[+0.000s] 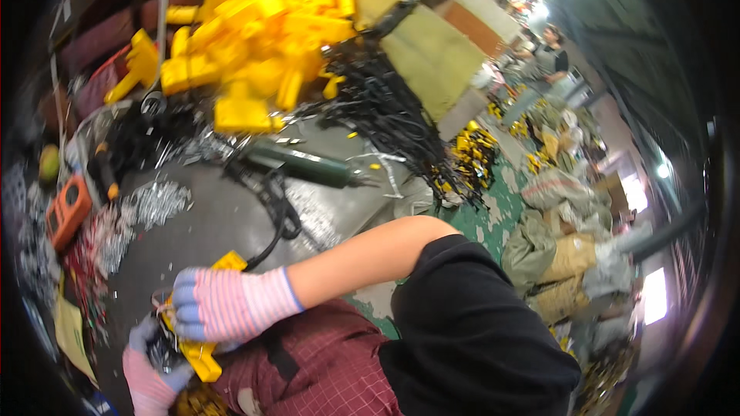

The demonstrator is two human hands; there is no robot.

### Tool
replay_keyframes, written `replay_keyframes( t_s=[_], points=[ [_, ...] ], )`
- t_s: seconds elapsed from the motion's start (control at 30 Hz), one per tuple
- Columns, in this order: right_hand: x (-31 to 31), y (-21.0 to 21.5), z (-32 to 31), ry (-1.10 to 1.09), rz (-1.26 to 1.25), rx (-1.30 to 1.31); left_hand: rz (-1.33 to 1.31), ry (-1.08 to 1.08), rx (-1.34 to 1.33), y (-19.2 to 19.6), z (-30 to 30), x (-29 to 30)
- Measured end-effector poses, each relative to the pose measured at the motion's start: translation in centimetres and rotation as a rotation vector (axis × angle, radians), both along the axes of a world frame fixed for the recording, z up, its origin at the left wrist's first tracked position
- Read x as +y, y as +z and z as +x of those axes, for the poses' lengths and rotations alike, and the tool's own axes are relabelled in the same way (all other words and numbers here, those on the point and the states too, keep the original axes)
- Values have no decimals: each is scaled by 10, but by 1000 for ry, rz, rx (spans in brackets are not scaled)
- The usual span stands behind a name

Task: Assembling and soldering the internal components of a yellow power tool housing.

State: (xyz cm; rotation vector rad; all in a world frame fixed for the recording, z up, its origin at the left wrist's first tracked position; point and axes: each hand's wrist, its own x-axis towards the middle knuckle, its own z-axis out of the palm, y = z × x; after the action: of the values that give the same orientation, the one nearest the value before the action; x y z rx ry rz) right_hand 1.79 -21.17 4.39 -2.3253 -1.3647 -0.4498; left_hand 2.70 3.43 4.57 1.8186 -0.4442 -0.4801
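Your gloved right fingers [187, 314] grip a smooth, blocky yellow plastic casing [202, 360]; your left fingers [142, 333] curl beside it, hold unclear.

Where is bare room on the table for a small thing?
Bare table shows between a silver pile and black cable, beyond the right hand, and below the green tool's right end. The far side is crowded: yellow housings, black cords.

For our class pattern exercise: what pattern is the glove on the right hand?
The glove is striped pink and whitish, with greyish-blue fingers; clearest in the head view.
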Motion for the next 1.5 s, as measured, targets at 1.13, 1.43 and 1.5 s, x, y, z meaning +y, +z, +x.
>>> replay_keyframes(
  t_s=[1.13, 1.43, 1.5],
  points=[
    [-101, -21, -44, -655, -144, 3, 611, -15, -1098, -14, -40, -45],
    [-82, -13, -9, -820, 190, 153, -140, 239, -75, 39, -38, -39],
    [-73, -21, 5, -837, 262, 230, -309, 326, 197, 31, -47, -39]
  ],
)
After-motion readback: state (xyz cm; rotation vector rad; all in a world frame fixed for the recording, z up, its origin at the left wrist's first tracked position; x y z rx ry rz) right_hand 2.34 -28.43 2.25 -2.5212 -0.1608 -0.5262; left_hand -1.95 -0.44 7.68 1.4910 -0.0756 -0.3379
